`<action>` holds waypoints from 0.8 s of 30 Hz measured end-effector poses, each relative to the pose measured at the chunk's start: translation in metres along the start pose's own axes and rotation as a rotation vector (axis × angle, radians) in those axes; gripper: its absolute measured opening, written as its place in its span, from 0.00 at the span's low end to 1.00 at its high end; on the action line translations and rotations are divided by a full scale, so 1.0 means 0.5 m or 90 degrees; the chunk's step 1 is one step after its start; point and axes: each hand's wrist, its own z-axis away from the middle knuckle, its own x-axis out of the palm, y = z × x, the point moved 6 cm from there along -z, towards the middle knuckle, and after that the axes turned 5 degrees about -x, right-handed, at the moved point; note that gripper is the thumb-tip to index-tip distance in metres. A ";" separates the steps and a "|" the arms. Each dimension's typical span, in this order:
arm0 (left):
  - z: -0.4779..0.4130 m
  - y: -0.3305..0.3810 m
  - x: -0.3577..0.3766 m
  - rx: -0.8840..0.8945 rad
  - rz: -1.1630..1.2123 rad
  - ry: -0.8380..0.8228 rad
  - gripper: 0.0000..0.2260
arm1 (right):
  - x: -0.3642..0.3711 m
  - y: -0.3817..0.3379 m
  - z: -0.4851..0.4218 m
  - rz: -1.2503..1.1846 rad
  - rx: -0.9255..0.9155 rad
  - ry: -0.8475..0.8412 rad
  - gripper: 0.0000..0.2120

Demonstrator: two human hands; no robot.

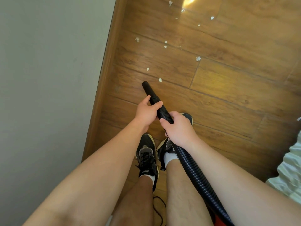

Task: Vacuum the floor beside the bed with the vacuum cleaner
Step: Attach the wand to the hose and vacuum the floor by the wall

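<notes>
While fingers of the left hand (147, 111), foremost, and right hand (179, 129) curl round the vacuum hose (193, 173), its nozzle (147, 89) points ahead-left over the floor (228, 95); the nearest paper scrap (160, 79) lies just beyond, rightward.

Bare forearms; black sneakers (147, 158); white socks (169, 158).

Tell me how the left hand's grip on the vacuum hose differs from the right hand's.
The left hand grips the hose farther forward, just behind the smooth nozzle; the right hand grips farther back on the ribbed part. The left hand's thumb stretches forward beside the hose; the right hand's thumb tucks against it. Both curl round the same black hose.
</notes>
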 end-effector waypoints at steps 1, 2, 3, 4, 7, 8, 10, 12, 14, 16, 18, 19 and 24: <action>0.000 0.001 0.007 -0.001 -0.004 -0.002 0.33 | -0.005 0.005 0.000 -0.001 0.002 0.000 0.09; 0.001 0.001 0.014 -0.002 -0.009 -0.006 0.33 | -0.010 0.009 0.001 -0.004 0.005 0.000 0.09; 0.001 0.002 0.021 -0.004 -0.013 -0.009 0.33 | -0.014 0.013 0.001 -0.010 0.008 0.000 0.10; 0.002 0.003 0.028 -0.006 -0.018 -0.012 0.33 | -0.019 0.016 0.002 -0.019 0.010 0.000 0.10; 0.002 0.005 0.050 -0.009 -0.034 -0.018 0.33 | -0.031 0.025 0.005 -0.033 0.007 0.003 0.11; 0.003 0.006 0.057 -0.010 -0.038 -0.020 0.32 | -0.036 0.027 0.005 -0.035 0.006 0.004 0.10; 0.003 0.009 0.069 -0.012 -0.044 -0.024 0.33 | -0.046 0.031 0.007 -0.045 0.007 0.005 0.09; 0.001 0.013 0.080 -0.010 -0.050 -0.026 0.33 | -0.057 0.034 0.005 -0.055 0.005 0.005 0.07; 0.000 0.018 0.089 -0.009 -0.052 -0.024 0.33 | -0.069 0.034 0.003 -0.066 0.002 0.003 0.06; 0.001 0.024 0.100 -0.007 -0.051 -0.024 0.33 | -0.081 0.035 0.000 -0.077 0.003 0.002 0.05; 0.003 0.033 0.111 -0.002 -0.053 -0.022 0.32 | -0.092 0.036 -0.003 -0.075 0.005 -0.002 0.05; 0.004 0.037 0.115 -0.001 -0.055 -0.019 0.32 | -0.098 0.036 -0.005 -0.074 0.006 -0.006 0.05; 0.000 0.055 0.117 -0.003 -0.056 -0.002 0.32 | -0.117 0.026 -0.024 -0.054 0.006 -0.026 0.06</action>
